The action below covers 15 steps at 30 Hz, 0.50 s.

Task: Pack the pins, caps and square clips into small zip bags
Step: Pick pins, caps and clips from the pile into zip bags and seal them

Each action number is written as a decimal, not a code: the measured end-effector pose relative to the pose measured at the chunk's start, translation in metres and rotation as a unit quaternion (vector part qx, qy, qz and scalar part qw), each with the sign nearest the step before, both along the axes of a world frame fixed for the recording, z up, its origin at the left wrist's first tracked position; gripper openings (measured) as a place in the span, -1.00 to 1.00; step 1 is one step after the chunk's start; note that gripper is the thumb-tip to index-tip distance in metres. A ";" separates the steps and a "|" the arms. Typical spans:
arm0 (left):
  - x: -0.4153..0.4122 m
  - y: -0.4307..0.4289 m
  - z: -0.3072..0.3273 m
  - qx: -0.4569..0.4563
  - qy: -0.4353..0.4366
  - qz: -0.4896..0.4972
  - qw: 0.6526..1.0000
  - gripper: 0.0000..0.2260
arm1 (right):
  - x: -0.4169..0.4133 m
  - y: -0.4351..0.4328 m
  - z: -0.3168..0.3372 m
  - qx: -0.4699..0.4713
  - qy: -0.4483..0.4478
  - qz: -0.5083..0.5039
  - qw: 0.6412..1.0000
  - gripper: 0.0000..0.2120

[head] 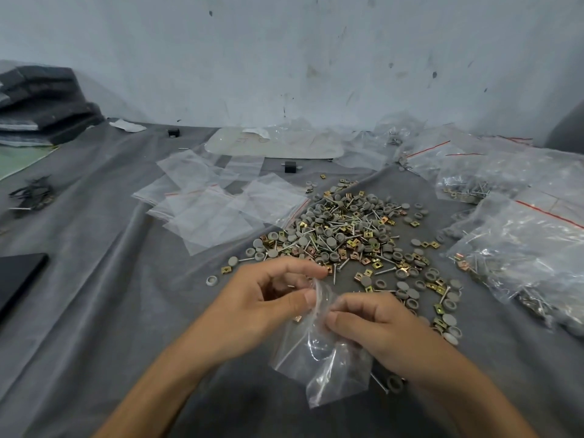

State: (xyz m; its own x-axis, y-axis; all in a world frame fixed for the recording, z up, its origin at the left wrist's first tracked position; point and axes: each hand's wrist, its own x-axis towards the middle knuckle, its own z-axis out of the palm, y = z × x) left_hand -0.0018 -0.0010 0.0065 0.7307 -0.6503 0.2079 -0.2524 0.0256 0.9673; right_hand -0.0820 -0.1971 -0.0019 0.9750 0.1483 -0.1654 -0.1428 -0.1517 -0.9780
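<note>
Trouble is waiting at the mouth of the small zip bag (319, 358) you are holding over the gray cloth (94, 311), close to you and just in front of the big pile (347, 229). Your left hand (271, 298) is pinching one lip with thumb and fingertips, and your right hand (379, 324) is pinching the other lip the same way. The plastic is looking thin, clear and slippery, so I think a lip could be slipping free and the bag tipping its pins out. Sharp tips could also be poking through, or a pin could be sitting in the zip and blocking it. The pins (385, 270) are looking long, thin and shiny, the caps (407, 294) round, gray and dull like tiny cups, the square clips (226, 269) flat and gold. Empty bags (215, 203) are lying flat to the left of the pile
</note>
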 end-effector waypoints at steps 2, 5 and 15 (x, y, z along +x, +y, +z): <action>0.000 0.001 0.000 -0.021 -0.001 0.007 1.000 -0.82 | -0.001 -0.002 0.002 -0.006 -0.006 -0.001 1.000 -0.84; 0.002 0.005 0.002 -0.029 0.009 0.028 0.999 -0.90 | -0.003 -0.008 0.008 -0.002 -0.021 -0.005 1.000 -0.82; 0.002 0.012 0.005 0.019 0.005 -0.016 1.000 -0.86 | -0.003 -0.015 0.006 -0.009 -0.033 -0.018 0.999 -0.77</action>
